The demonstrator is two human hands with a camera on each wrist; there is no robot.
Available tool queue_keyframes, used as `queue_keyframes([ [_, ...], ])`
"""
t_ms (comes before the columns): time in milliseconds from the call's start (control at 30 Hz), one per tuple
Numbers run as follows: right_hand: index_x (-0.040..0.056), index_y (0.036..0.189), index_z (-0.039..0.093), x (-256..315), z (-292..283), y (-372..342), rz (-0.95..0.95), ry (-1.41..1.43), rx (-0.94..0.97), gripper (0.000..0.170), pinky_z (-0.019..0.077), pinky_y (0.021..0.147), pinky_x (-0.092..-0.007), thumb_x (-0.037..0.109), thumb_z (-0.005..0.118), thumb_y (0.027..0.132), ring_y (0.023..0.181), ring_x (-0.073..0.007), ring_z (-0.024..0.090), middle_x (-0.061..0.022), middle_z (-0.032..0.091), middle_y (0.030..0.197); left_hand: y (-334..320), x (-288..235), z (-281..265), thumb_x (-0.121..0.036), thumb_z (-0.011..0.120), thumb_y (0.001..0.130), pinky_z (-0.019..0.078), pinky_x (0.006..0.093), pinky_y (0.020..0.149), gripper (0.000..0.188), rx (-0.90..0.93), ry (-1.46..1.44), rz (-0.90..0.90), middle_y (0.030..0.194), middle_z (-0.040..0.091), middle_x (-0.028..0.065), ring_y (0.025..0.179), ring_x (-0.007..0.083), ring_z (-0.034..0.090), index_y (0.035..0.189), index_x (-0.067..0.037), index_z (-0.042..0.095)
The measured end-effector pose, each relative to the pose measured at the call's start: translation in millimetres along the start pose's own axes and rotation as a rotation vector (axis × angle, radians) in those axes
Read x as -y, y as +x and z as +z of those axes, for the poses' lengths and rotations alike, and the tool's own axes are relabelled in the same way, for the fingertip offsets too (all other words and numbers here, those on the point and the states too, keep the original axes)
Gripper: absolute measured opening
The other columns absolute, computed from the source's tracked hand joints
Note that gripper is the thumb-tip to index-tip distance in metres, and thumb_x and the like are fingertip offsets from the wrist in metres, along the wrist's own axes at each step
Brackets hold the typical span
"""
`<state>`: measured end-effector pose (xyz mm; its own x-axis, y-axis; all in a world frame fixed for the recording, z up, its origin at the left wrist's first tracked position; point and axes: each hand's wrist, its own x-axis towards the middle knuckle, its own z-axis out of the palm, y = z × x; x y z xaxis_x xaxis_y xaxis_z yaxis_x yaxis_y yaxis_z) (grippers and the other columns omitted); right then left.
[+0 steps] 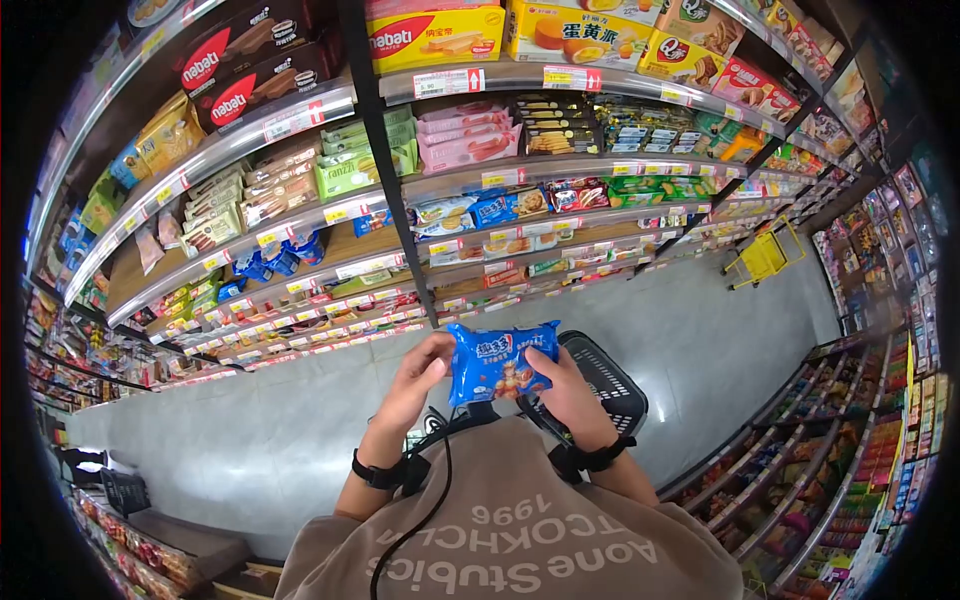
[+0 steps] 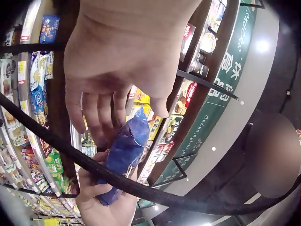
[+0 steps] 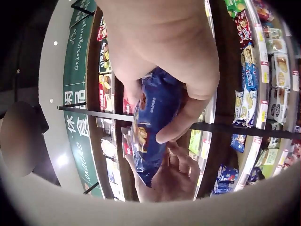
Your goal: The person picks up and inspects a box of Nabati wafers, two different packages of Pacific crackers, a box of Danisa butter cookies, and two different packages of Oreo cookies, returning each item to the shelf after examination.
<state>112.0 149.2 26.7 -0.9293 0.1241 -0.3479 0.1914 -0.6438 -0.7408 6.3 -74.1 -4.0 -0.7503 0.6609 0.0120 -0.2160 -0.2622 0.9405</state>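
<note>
A blue packet of cookies (image 1: 500, 372) with white lettering and a cookie picture is held up in front of the chest. My right hand (image 1: 575, 400) grips its right end, thumb on the printed front. In the right wrist view the thumb of that hand (image 3: 164, 56) lies across the wrapper (image 3: 157, 110). At the packet's left end is my left hand (image 1: 408, 385), its fingers reaching toward the back of it. The left wrist view shows this hand (image 2: 124, 56) with fingers extended and thumb apart from the crimped end of the packet (image 2: 127, 146).
Shelves (image 1: 440, 180) of packaged snacks run across the front. A black shopping basket (image 1: 640, 402) is below and right of the packet. Further right stands a yellow cart (image 1: 765, 258) on the grey floor (image 1: 690, 330). A black cable (image 1: 440, 490) runs down over the shirt.
</note>
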Motion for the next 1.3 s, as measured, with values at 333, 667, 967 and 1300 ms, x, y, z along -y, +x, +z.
queue_keyframes([
  [333,-0.0033,0.127,0.054,2,6,1,-0.012,0.039,-0.017,0.045,0.0566,0.092,-0.0367,0.031,0.064,0.1,0.106,-0.0237,0.07,-0.0133,0.067,0.12,4,8,0,-0.03,0.065,0.1,0.0435,0.0302,0.099,0.041,0.001,0.0,-0.092,0.118,0.062,0.0021,0.11,0.0125,0.056,0.131,-0.004,0.057],
  [667,-0.0013,0.126,0.055,-10,-6,10,-0.009,-0.125,-0.022,0.044,0.064,0.076,-0.0402,0.035,0.06,0.101,0.097,-0.0254,0.073,-0.0137,0.07,0.113,8,-1,7,-0.023,0.07,0.096,0.0476,0.0277,0.09,0.04,0.025,-0.005,-0.09,0.11,0.063,0.0019,0.101,0.0103,0.058,0.129,-0.004,0.057],
  [967,-0.0011,0.131,0.053,-1,3,5,0.018,-0.088,0.02,0.047,0.0633,0.074,-0.0351,0.036,0.06,0.102,0.095,-0.0199,0.072,-0.0105,0.069,0.111,8,-2,-6,-0.019,0.072,0.094,0.047,0.028,0.092,0.039,-0.039,0.046,-0.134,0.113,0.066,0.0014,0.105,0.0108,0.06,0.127,-0.004,0.059],
  [1300,0.0008,0.131,0.054,-3,0,7,0.017,-0.125,0.018,0.044,0.0633,0.067,-0.0316,0.034,0.06,0.102,0.093,-0.0173,0.072,-0.0082,0.069,0.11,9,-4,8,-0.018,0.076,0.093,0.0508,0.0285,0.091,0.045,0.033,-0.003,-0.168,0.114,0.066,0.0034,0.103,0.0109,0.062,0.129,-0.001,0.055],
])
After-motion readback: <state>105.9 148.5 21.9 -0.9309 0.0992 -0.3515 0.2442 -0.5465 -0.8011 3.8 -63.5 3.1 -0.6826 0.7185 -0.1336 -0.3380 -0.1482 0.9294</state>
